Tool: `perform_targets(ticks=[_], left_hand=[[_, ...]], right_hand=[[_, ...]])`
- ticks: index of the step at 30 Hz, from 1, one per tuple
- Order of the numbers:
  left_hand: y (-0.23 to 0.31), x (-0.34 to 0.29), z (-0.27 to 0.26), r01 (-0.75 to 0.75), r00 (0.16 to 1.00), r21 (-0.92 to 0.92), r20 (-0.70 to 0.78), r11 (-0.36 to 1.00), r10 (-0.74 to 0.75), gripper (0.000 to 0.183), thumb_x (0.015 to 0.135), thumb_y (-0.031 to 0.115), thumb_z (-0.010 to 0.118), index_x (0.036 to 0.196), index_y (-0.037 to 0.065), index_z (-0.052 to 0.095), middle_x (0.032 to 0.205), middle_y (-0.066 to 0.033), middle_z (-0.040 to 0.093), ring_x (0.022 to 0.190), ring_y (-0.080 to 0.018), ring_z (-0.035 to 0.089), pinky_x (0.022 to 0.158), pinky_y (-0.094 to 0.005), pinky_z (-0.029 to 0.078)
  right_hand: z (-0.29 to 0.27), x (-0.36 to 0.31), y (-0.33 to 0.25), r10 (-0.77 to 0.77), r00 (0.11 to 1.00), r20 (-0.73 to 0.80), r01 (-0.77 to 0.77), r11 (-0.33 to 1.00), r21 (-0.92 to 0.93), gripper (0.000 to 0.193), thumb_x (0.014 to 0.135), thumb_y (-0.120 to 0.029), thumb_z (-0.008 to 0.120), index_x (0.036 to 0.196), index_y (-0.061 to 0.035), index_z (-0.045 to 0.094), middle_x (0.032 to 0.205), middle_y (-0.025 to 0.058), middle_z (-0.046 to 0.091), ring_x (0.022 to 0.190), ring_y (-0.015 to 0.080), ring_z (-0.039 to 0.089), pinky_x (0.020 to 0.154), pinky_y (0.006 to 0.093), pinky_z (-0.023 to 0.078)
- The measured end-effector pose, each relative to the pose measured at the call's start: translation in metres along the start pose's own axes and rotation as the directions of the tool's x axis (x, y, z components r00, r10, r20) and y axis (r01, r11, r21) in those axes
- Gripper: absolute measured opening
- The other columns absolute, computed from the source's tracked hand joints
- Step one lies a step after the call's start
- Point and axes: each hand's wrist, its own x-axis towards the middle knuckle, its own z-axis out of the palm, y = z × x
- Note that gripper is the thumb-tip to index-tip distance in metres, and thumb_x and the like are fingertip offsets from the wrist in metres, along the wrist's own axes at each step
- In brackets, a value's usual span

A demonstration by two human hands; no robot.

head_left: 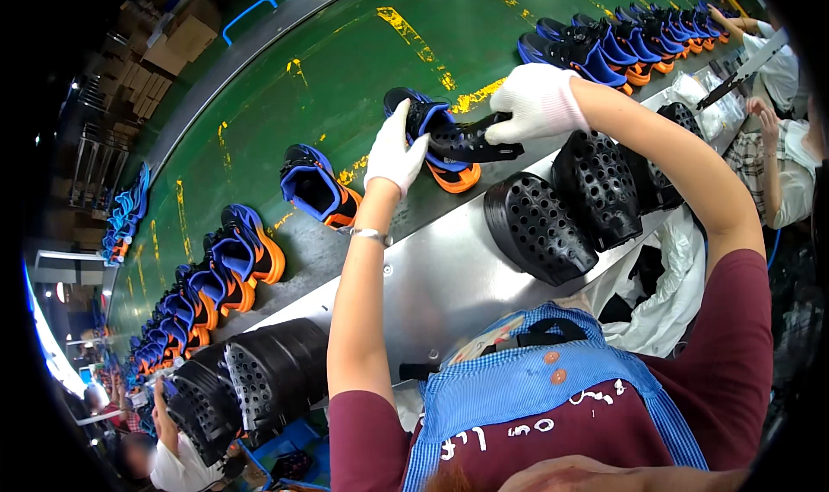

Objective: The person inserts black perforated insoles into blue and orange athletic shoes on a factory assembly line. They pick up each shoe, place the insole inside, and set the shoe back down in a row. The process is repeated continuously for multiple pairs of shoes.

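My left hand [395,153] wears a white glove and grips the side of a black and blue sneaker [458,179] with an orange sole. In my right hand [537,105], also gloved in white, is the heel end of a black perforated shoe insert [471,139]. Its front end is at the sneaker's opening; how far it reaches inside is hidden. Left of this shoe another sneaker [319,190] of the same kind stands on the green surface with its opening showing.
Rows of matching sneakers stand at left [226,259] and far right [604,47]. Stacked black perforated inserts [540,228] lie on a metal ledge [432,263] before me, with more stacks [276,367] at lower left. A white bag [682,272] hangs nearby. Co-workers [781,159] sit at right and lower left.
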Motion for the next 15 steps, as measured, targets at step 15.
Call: perform_targets(ticks=[15], left_hand=[[-0.006,0.029,-0.01,0.108,0.994,-0.028,0.013,0.994,-0.108,0.042,0.095,0.034,0.046,0.119,0.002,0.057,0.097,-0.0286,0.066,0.093,-0.0444,0.063,0.085,-0.0497,0.049]], right_hand=[[0.027,0.096,-0.05,0.169,0.982,0.086,-0.157,0.979,-0.131,0.036,0.082,-0.035,0.055,0.084,-0.003,0.073,0.082,0.0208,0.069,0.079,0.0364,0.068,0.074,0.0424,0.055]])
